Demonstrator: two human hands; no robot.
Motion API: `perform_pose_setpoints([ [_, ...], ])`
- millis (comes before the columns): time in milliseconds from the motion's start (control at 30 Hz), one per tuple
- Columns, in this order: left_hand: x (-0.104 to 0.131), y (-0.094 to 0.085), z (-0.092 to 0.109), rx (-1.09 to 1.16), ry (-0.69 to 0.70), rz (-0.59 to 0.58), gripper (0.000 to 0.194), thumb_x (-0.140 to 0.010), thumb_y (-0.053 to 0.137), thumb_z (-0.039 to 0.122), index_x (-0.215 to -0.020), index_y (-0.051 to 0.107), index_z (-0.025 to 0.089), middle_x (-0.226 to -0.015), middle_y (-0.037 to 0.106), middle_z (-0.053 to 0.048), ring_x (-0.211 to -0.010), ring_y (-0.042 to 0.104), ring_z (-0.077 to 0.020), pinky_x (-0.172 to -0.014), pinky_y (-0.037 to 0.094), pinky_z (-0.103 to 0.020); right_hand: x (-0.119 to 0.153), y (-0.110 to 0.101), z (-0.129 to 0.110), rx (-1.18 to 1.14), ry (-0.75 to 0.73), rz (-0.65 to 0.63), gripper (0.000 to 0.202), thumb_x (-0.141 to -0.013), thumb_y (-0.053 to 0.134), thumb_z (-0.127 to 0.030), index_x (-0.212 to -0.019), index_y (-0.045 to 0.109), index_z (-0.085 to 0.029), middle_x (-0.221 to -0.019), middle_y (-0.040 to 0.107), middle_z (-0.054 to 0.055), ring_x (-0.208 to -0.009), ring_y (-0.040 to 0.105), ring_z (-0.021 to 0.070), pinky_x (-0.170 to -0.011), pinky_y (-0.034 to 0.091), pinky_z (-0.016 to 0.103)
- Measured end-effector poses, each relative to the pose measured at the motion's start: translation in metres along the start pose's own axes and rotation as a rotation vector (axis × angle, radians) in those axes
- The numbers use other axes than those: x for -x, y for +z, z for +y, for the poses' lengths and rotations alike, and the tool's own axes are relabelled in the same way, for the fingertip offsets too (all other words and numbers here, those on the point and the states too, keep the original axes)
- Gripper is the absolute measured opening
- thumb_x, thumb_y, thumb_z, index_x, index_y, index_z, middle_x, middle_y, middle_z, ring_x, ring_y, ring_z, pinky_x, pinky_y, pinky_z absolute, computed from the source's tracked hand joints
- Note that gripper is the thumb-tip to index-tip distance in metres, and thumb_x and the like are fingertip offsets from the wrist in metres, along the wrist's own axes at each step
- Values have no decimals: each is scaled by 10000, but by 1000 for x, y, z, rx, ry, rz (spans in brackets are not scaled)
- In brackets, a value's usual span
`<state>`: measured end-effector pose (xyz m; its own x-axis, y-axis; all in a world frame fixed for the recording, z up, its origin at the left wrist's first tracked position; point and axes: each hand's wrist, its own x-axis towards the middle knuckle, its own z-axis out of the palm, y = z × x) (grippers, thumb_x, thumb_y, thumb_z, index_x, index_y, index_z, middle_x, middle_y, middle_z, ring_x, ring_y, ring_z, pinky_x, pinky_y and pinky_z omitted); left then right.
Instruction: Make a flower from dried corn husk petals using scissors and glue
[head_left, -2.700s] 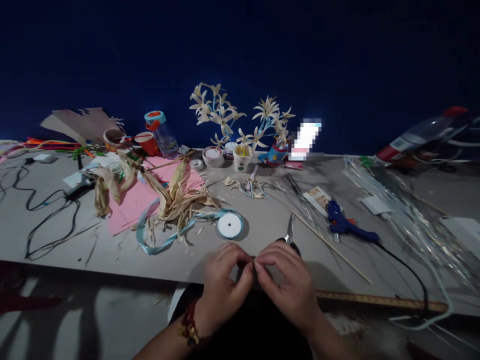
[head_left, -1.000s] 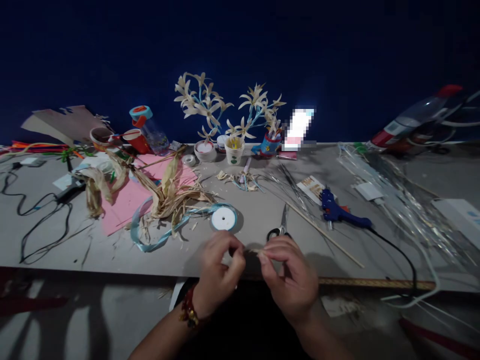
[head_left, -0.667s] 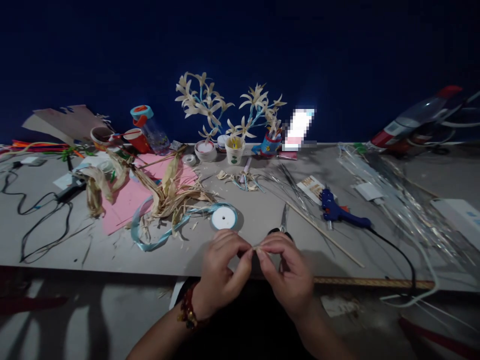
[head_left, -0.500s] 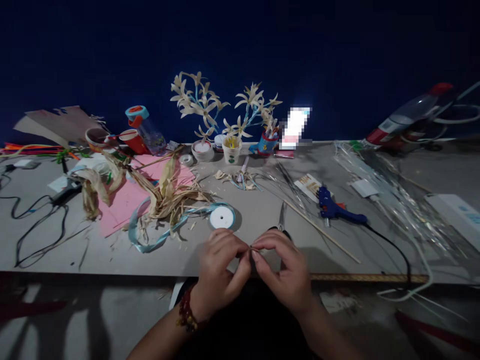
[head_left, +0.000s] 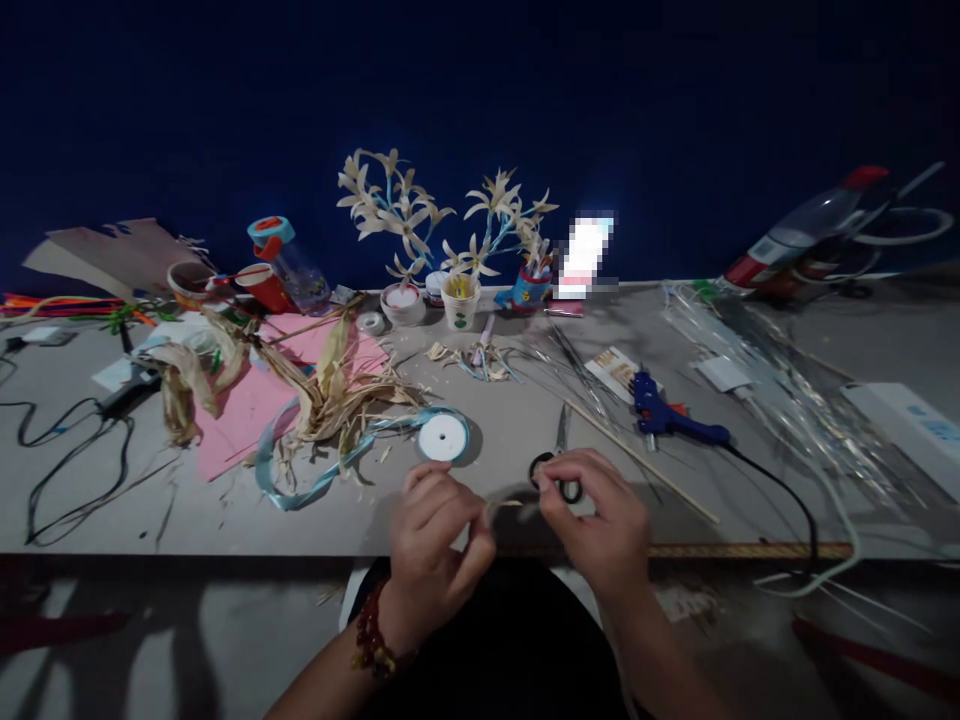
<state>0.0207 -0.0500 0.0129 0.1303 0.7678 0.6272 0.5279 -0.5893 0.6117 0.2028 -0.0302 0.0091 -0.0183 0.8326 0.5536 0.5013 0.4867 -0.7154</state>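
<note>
Left hand [head_left: 441, 528], possible strip [head_left: 510, 503], near edge [head_left: 712, 551].

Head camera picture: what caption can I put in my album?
Left hand pinching a thin pale strip, right hand near scissors, cream flowers behind.

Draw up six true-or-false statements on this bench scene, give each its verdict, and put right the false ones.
1. The left hand holds a thin pale strip. True.
2. The left hand and the right hand are touching each other. False: there is a gap between them.
3. A beaded bracelet is on the left wrist. True.
4. The blue glue gun lies to the left of the scissors. False: it lies to their right.
5. Dried husks lie partly over pink paper. True.
6. The white paper cup lies on its side. False: it stands upright.
</note>
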Motion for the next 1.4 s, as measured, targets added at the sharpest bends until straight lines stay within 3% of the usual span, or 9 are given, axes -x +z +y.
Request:
perform_pose_setpoints([
  [167, -1, -2, -2, 10, -8, -39, 161, -869, 537, 79, -789, 569, 215, -672, 630, 17, -657, 572, -152, -884, 498, -429, -6, -4, -13, -101, -50, -205, 162, -847, 611, -147, -973, 661, -236, -896, 728, 42, -866, 669, 229, -788, 541, 379],
  [400, -3, -1, 2, -20, 3, -41, 181, -875, 544, 82, -749, 562, 210, -636, 614, 30, -617, 565, -141, -884, 502, -406, -11, 8, -22, -115, -67, -322, 137, -875, 585, -124, -792, 610, -230, -724, 682, 7, -721, 622, 193, -686, 495, 329],
  [500, -2, 0, 1, -13, -3, -34, 173, -860, 551, 78, -749, 563, 211, -634, 618, 30, -616, 563, -143, -893, 497, -419, -10, 5, -14, -95, -52, -294, 141, -869, 596, -130, -771, 599, -231, -706, 666, 0, -711, 618, 190, -679, 490, 324],
  [667, 0, 0, -2, 17, -29, 8, 175, -849, 534, 60, -775, 576, 213, -654, 630, 26, -635, 573, -148, -895, 502, -429, -8, -6, -3, 13, 23, -104, 122, -877, 597, -143, -810, 631, -239, -755, 692, 15, -735, 643, 200, -692, 500, 332],
  [767, -1, 0, -2, 26, -32, -3, 173, -858, 539, 68, -776, 576, 217, -652, 635, 27, -632, 574, -148, -892, 507, -428, -9, -5, -11, -66, -5, -224, 96, -851, 624, -168, -914, 647, -237, -841, 721, 29, -815, 663, 219, -750, 525, 350],
  [867, -3, 1, -1, 36, -28, -3, 175, -861, 539, 67, -776, 566, 218, -649, 625, 34, -633, 575, -145, -902, 501, -427, -11, 3, -20, -121, -16, -288, 88, -831, 618, -151, -861, 623, -234, -783, 699, 10, -765, 648, 201, -710, 512, 326],
  [1133, 3, 2, -2, -19, 8, 27, 164, -834, 557, 64, -770, 565, 215, -653, 627, 35, -625, 568, -143, -904, 496, -425, -5, 9, -9, -118, 61, -277, 125, -873, 603, -171, -762, 601, -229, -703, 643, -10, -694, 623, 176, -656, 478, 287],
  [1300, 4, 1, -5, -8, -5, 66, 172, -813, 560, 42, -793, 563, 212, -667, 616, 31, -632, 564, -143, -913, 500, -448, 2, -5, 9, 72, 135, -112, 116, -882, 603, -189, -773, 609, -228, -744, 660, 5, -725, 632, 196, -701, 470, 314],
  [1400, 1, 0, -5, -28, -4, 55, 168, -837, 548, 59, -785, 565, 217, -656, 614, 36, -627, 567, -141, -917, 503, -441, 1, -8, 1, -8, 108, -222, 54, -878, 602, -191, -881, 635, -233, -830, 690, 18, -798, 654, 206, -734, 494, 317],
])
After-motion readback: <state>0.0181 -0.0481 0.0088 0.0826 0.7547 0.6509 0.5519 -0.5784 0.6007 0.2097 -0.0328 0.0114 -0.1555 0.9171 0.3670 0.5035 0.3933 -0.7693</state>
